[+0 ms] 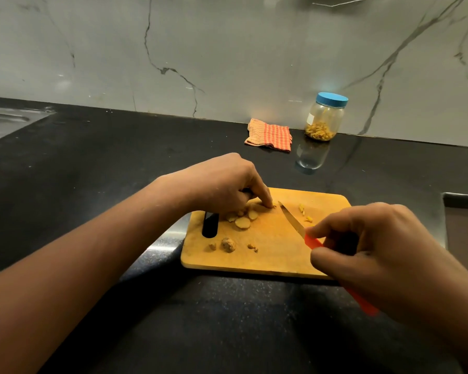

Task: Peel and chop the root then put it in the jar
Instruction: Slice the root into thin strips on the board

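A wooden cutting board [270, 255] lies on the black counter. Pale round root slices [242, 222] sit near its left end, partly under my left hand [222, 184], whose fingertips press down on root pieces there. A knobbly root end [228, 244] and small scraps lie near the front of the board. My right hand [384, 255] grips the red handle of a small knife [292, 219]; the blade points toward my left fingers, its tip just beside them. A clear jar [323, 120] with a blue lid, holding yellowish chopped pieces, stands at the wall behind the board.
A folded orange checked cloth [269, 134] lies left of the jar. A steel sink [3, 122] is at the far left. A metal edge [462, 211] rises at the right. A marble backsplash runs along the back.
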